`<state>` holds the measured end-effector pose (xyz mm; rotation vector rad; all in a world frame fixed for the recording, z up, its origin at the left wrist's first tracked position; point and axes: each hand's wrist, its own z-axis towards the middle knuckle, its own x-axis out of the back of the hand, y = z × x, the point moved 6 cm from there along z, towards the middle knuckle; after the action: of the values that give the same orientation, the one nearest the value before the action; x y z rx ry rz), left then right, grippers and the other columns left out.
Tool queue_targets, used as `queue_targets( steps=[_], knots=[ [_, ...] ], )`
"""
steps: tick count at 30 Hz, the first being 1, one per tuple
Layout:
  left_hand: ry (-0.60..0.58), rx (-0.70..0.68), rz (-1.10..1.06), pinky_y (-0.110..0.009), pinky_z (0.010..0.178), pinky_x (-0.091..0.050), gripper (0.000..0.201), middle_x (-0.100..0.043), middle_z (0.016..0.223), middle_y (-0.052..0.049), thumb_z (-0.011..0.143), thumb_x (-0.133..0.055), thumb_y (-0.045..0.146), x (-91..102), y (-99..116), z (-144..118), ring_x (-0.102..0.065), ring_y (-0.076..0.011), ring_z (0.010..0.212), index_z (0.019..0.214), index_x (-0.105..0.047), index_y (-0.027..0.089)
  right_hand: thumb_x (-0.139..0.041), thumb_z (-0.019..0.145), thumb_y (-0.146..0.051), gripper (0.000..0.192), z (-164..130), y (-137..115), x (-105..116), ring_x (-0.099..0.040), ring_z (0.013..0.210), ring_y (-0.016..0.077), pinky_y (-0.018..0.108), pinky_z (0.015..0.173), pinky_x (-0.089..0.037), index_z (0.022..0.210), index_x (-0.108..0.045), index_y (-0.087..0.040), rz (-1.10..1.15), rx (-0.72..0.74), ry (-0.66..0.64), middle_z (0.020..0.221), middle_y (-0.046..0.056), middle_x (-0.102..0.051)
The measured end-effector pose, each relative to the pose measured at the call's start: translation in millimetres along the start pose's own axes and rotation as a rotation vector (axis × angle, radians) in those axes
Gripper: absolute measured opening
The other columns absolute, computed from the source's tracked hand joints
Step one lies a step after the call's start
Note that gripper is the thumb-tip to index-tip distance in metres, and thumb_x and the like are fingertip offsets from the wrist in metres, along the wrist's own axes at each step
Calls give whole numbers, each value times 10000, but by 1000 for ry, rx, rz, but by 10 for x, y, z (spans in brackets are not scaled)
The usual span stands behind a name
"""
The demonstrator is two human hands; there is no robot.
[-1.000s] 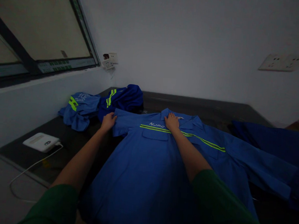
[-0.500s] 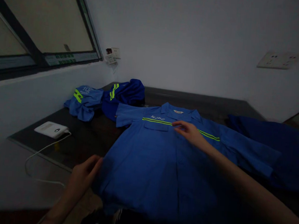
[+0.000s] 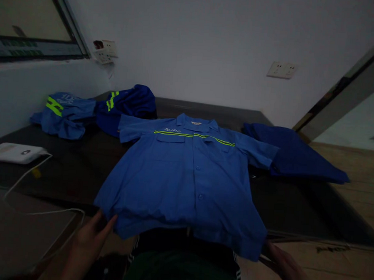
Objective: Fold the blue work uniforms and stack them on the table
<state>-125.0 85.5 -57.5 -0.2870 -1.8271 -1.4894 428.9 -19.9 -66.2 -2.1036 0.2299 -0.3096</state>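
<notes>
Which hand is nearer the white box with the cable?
Left. The left hand sits at the shirt hem, nearer the white box; the right hand is across, at the other hem corner.

A blue work shirt with a yellow-green reflective stripe is lying spread face up on the dark counter, its hem hanging over the near edge. The left hand is touching the hem's left corner; the right hand is sitting by the right corner, partly hidden. Crumpled blue garments are lying at the back left, a dark blue garment to the right, and a white device with a cable on the left.
</notes>
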Motion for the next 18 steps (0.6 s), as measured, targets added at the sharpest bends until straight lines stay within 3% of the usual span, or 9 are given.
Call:
queue_targets(
  steps=[3,6,9,14,16,18],
  knots=[
    [14,33,-99,-382,897,-533,454,-736,969,-37,596,-604,587,57,-11,-56,-656,-312,1029,905,-648,258,-641,646,-729,638,106,48,-220,-548,1207,362,502,976,-460,991,-724,-199,256,48,-1,1239,158,-641],
    [52,69,-213,-365,837,-560,502,-725,912,-26,563,-630,614,126,-37,-59,-674,-296,961,918,-612,261,-723,610,-673,614,159,99,-196,-530,1232,346,462,988,-460,1032,-700,-228,286,81,72,1264,126,-633],
    [121,70,-277,-389,817,-570,564,-701,917,-36,545,-651,636,70,9,-93,-673,-297,940,948,-565,252,-729,615,-653,624,163,160,-147,-562,1201,326,446,986,-463,1084,-674,-245,279,72,111,1259,107,-640],
    [86,3,-364,-413,897,-550,581,-679,1004,-49,509,-722,554,-191,123,-267,-653,-299,1017,959,-531,238,-770,543,-643,590,75,51,-348,-625,1082,346,480,983,-452,922,-746,-191,28,39,-154,1064,125,-720],
    [73,49,-355,-413,876,-562,540,-693,988,-58,522,-703,555,-177,119,-271,-664,-302,997,931,-559,233,-760,564,-637,534,2,-93,-409,-657,1002,327,468,957,-473,851,-759,-186,-59,69,-254,966,105,-740],
    [102,75,-307,-405,772,-596,527,-715,927,-63,515,-688,574,-31,202,-189,-688,-311,926,907,-600,233,-740,611,-622,492,-67,-274,-427,-688,886,295,443,886,-513,830,-758,-182,-73,70,-334,891,89,-745]
  ],
)
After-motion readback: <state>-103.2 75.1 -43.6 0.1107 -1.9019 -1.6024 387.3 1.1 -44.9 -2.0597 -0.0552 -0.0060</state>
